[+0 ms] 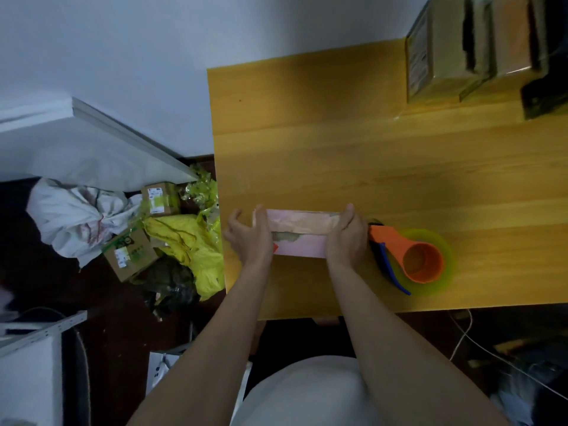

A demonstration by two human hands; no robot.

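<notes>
A long pink box point(299, 238) lies on the wooden table point(338, 149) near its front left corner, with torn tape and paper along its top. My left hand point(250, 235) grips the box's left end, thumb over the top edge. My right hand point(347, 238) grips the right end the same way. An orange tape dispenser point(408, 256) with a blue handle and a greenish tape roll lies just right of my right hand.
Stacked brown packages in clear wrap point(467, 47) and a black object point(547, 93) stand at the table's back right. On the dark floor to the left lie cardboard boxes point(129, 253), yellow plastic point(190, 241) and a white bag point(76, 216). Cables point(467, 330) hang off the front right.
</notes>
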